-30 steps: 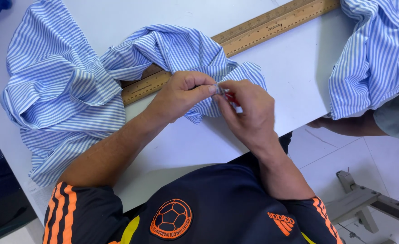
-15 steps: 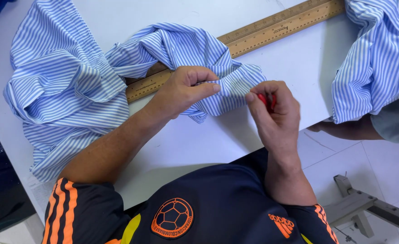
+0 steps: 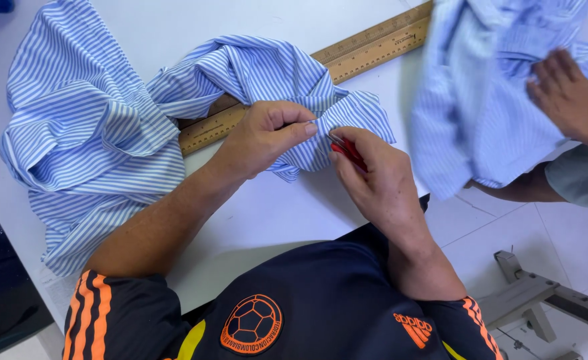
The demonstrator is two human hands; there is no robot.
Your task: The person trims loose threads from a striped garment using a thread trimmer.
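pinching a fold of the striped shirt (image 3: 267, 73) on the bench (image 3: 267, 213), left hand (image 3: 267, 137) is closed on cloth. right hand (image 3: 381, 183) grips a small red tool (image 3: 349, 152) at 3 o'clock of that pinch. work looks mid-way; remainder unclear.

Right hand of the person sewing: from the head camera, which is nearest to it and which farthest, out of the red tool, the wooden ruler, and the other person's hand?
1. Red tool: held in the right hand itself, at the fingertips.
2. Wooden ruler: on the table behind the striped shirt, up and across.
3. Other person's hand: far right, on a second striped garment.
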